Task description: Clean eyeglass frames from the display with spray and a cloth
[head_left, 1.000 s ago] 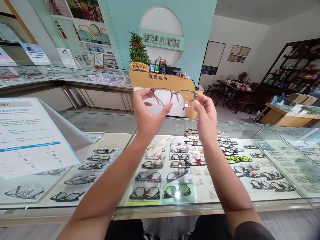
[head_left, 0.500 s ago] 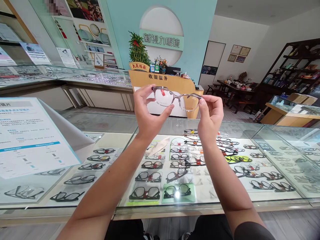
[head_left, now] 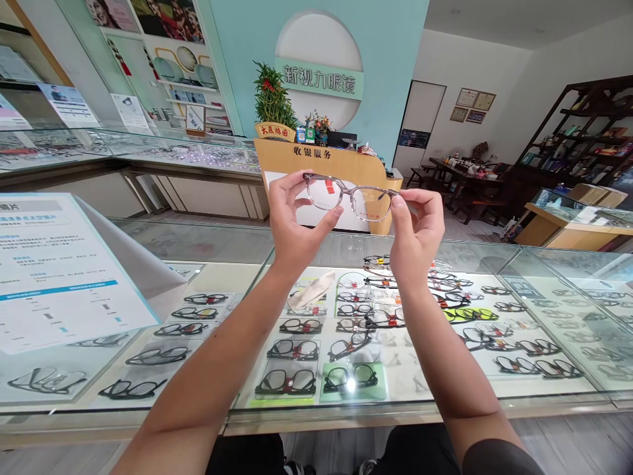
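A pair of eyeglasses (head_left: 347, 189) with a clear greyish frame is held up above the glass counter, its lenses upright and a red sticker on the left one. My left hand (head_left: 301, 221) pinches the frame's left corner, thumb stretched toward the lower rim near the nose bridge. At the right hinge, my right hand (head_left: 418, 224) grips the frame between thumb and fingers. Beneath them a pale cloth (head_left: 312, 292) lies on the counter. Several rows of dark-framed glasses (head_left: 295, 349) show in the display case.
The glass display counter (head_left: 395, 401) spans the front. A large printed sign (head_left: 64, 277) stands on its left. Beyond are a wooden cashier desk (head_left: 277, 158) with a potted plant (head_left: 273, 99), another display case (head_left: 192, 153), and a dark shelf unit (head_left: 583, 125) at right.
The eyeglasses have turned slightly in my hands, their right side tilting a little. My left hand has shifted slightly to the right; my right hand stays nearly in place.
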